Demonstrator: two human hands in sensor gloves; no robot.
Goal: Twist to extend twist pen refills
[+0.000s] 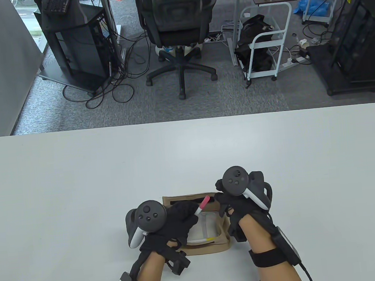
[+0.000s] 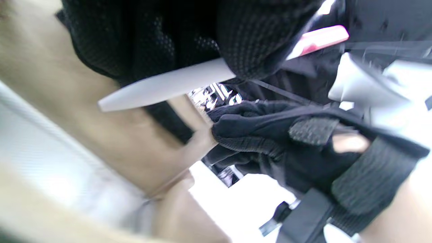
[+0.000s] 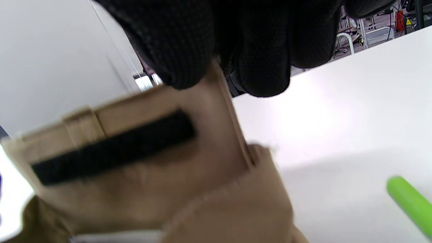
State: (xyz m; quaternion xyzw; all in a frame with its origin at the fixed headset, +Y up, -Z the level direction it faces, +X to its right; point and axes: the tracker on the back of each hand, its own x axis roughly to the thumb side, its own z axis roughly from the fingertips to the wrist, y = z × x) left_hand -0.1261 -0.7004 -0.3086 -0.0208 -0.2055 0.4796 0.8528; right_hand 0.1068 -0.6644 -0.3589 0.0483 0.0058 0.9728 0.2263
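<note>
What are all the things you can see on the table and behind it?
pen: one, white barrel with pink end, held in the left hand above the pouch
pouch: one, tan with a black strip on its flap, on the table's near middle
green stick: one, bright green, on the table in the right wrist view; what it is cannot be told
table: one, white, filling the near half
office chair: one, black, on the floor beyond the table
white cart: one, white frame, right of the chair
left hand: black glove, grips the pen
right hand: black glove, holds the pouch flap
</note>
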